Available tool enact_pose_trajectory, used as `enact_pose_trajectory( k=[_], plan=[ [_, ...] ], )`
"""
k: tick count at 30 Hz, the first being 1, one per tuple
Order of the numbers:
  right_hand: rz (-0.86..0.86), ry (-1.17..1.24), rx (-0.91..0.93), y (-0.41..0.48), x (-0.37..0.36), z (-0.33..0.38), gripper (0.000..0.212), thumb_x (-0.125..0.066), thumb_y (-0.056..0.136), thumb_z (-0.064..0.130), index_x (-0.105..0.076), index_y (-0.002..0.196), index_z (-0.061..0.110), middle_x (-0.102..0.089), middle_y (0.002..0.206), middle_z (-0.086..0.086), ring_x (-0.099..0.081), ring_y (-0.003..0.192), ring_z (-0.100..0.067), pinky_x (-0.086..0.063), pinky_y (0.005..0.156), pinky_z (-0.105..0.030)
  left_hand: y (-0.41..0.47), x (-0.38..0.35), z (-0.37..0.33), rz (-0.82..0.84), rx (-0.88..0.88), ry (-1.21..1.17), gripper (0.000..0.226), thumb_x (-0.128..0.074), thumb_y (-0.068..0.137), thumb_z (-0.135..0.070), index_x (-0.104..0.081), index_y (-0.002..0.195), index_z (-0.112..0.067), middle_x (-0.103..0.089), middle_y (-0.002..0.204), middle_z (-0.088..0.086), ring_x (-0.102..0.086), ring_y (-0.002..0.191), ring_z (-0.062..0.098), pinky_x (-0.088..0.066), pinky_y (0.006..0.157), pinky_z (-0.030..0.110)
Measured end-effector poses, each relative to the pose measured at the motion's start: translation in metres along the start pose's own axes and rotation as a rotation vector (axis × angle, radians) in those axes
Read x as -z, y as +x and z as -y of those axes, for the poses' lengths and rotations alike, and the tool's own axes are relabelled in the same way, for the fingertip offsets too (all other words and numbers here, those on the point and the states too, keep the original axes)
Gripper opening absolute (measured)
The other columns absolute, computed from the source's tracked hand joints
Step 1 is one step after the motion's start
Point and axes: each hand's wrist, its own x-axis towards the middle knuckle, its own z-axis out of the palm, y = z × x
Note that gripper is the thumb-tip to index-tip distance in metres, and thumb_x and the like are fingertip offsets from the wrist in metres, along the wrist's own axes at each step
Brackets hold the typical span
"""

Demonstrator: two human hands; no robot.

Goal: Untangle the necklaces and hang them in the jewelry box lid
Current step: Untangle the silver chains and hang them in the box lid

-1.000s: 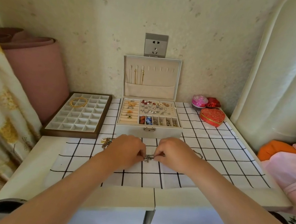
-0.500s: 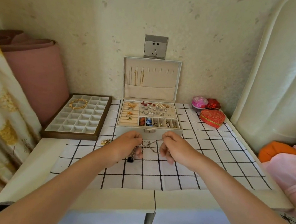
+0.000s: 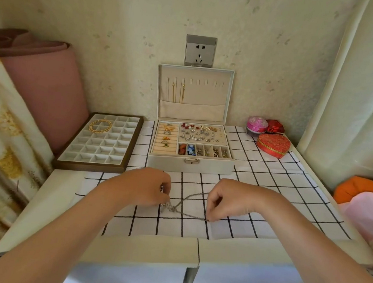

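The hands are now drawing apart, stretching the silver necklace (image 3: 186, 206) just above the worktop (image 3: 267, 194). Left hand (image 3: 144, 188) fingers are pinching the knot, right hand (image 3: 227, 200) pinching chain; tugging harder risks tightening it.

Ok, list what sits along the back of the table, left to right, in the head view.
Pink roll → compartment tray → open jewelry box → pink round box → red heart-shaped box.

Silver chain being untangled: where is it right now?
In the head view the silver chain is low centre, stretched between the left hand and right hand over the checked cloth, in front of the open jewelry box.
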Motion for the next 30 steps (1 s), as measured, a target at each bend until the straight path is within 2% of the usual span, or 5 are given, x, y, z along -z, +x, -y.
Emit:
enact_pose_trajectory(
  k=[3, 6, 11, 23, 30],
  plan=[
    [-0.064, 0.056, 0.069, 0.003, -0.003, 0.005, 0.009, -0.076, 0.078, 0.033, -0.076, 0.069, 0.036, -0.072, 0.082, 0.015, -0.064, 0.077, 0.004, -0.055, 0.079, -0.025, 0.000, -0.004, 0.000, 0.097, -0.021, -0.023, 0.012, -0.070, 0.085, -0.042, -0.065, 0.094, -0.035, -0.049, 0.081, -0.018, -0.047, 0.073, 0.002, -0.035, 0.059, 0.021],
    [-0.286, -0.011, 0.186, 0.016, -0.017, 0.009, 0.010, -0.074, 0.085, 0.033, -0.079, 0.094, 0.036, -0.066, 0.085, 0.020, -0.060, 0.082, 0.007, -0.043, 0.071, -0.010, 0.001, -0.007, 0.001, 0.087, -0.045, 0.005, 0.013, -0.074, 0.082, -0.040, -0.066, 0.092, -0.037, -0.049, 0.083, -0.019, -0.048, 0.075, 0.001, -0.036, 0.062, 0.021],
    [-0.503, -0.194, 0.390, 0.034, -0.039, 0.009, 0.012, -0.075, 0.086, 0.033, -0.079, 0.096, 0.026, -0.058, 0.093, 0.007, -0.049, 0.096, -0.012, -0.042, 0.083, -0.027, 0.006, -0.010, -0.001, 0.060, -0.073, 0.043, 0.007, -0.069, 0.085, -0.036, -0.069, 0.092, -0.035, -0.055, 0.083, -0.016, -0.052, 0.077, 0.003, -0.047, 0.070, 0.024],
    [-0.558, -0.463, 0.056, 0.015, -0.010, -0.026, 0.006, -0.062, 0.082, 0.027, -0.057, 0.078, 0.028, -0.051, 0.089, 0.006, -0.051, 0.096, -0.016, -0.040, 0.077, -0.029, 0.021, -0.015, 0.004, -0.073, -0.093, 0.121, 0.009, -0.049, 0.099, -0.028, -0.052, 0.092, -0.033, -0.054, 0.097, -0.009, -0.051, 0.085, 0.011, -0.038, 0.067, 0.023],
    [-0.628, -0.353, 0.339, 0.029, -0.038, -0.010, 0.031, -0.062, 0.085, 0.043, -0.073, 0.109, 0.028, -0.058, 0.100, 0.007, -0.050, 0.097, -0.016, -0.043, 0.085, -0.034, 0.023, -0.018, -0.007, -0.201, -0.089, 0.261, 0.018, -0.059, 0.091, -0.043, -0.058, 0.108, -0.037, -0.051, 0.106, -0.010, -0.049, 0.093, 0.011, -0.037, 0.070, 0.027]
  ],
)
